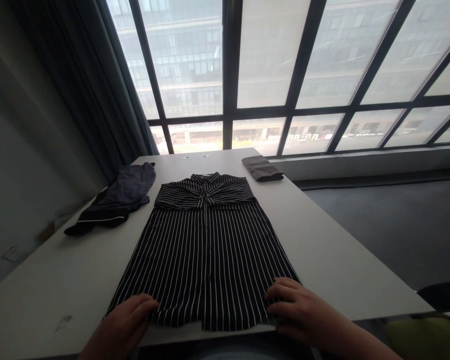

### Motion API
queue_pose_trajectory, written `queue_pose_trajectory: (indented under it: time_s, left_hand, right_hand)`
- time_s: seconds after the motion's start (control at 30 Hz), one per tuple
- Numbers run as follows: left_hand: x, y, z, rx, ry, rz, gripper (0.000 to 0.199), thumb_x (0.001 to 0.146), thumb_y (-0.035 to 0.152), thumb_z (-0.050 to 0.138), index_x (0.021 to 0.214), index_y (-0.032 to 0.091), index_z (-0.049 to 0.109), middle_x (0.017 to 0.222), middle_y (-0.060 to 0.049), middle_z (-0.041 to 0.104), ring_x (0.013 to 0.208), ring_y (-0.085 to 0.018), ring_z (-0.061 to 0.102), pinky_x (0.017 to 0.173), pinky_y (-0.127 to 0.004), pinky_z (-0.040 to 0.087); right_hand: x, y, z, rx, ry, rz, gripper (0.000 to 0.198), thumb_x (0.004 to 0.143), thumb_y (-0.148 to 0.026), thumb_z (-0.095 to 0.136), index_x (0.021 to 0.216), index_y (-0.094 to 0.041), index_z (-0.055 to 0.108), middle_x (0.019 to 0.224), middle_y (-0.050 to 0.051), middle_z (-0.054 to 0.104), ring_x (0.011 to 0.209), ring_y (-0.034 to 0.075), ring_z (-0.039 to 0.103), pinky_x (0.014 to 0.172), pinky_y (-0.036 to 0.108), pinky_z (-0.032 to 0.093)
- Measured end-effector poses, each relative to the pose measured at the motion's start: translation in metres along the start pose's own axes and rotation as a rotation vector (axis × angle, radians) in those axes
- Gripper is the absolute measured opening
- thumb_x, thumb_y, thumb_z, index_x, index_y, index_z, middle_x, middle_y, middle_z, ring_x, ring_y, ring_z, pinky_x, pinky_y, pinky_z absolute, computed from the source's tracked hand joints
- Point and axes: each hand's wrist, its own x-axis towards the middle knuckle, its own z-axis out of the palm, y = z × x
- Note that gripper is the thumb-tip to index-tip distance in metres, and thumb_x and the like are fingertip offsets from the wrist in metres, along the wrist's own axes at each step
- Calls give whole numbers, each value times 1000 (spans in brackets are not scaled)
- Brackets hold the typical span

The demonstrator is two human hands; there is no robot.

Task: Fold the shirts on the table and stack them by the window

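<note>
A black shirt with white stripes lies front up on the table, collar at the far end. Its sleeves are folded in across the chest, and the cuffs meet in the middle. At the near left corner of the hem, my left hand is closed on the fabric. My right hand is on the near right corner, its fingers curled over the cloth and closed on it. Both thumbs are mostly hidden. Between the hands the hem looks slightly wavy.
The white table stands by a large window. A crumpled dark garment lies on its left side. Toward the far right edge is a folded grey cloth. A dark curtain hangs at the left.
</note>
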Motion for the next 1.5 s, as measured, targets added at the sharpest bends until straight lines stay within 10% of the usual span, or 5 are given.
queue_pose_trajectory:
  time_s: [0.3,0.67,1.03,1.3,1.5]
  left_hand:
    - [31,-5,-28,204,-6,-210,62,81,3,43,131,30,68,120,-4,78,102,-25,78,86,-39,65]
    - [43,-24,-43,330,77,-113,58,81,3,41,126,28,68,125,-6,76,92,-25,76,77,-38,63]
    - [38,11,-45,75,9,146,39,89,10,53,116,29,73,117,-4,78,103,-20,74,94,-31,60]
    - [21,-5,-54,-226,-24,-262,33,104,44,49,110,26,77,104,-4,81,91,-20,78,81,-23,63]
    - [8,-14,-79,-211,-89,-175,30,103,45,55,102,27,79,124,-4,77,112,-20,74,97,-23,59]
  right_hand:
    - [8,11,24,-167,179,109,58,79,3,51,128,-22,69,125,11,70,106,24,69,90,37,57]
    - [22,1,8,-134,382,-20,23,105,-20,45,97,-17,67,92,9,69,80,18,63,71,29,50]
    - [26,-2,7,-86,150,-9,33,84,0,57,108,-20,69,109,8,69,96,22,64,82,32,53]
    - [19,-6,-3,-25,243,-108,17,103,-16,50,97,-17,66,97,8,66,87,18,59,74,29,46]
    - [9,-10,-12,13,108,-100,14,96,-12,58,94,-19,69,99,6,66,88,17,58,78,30,44]
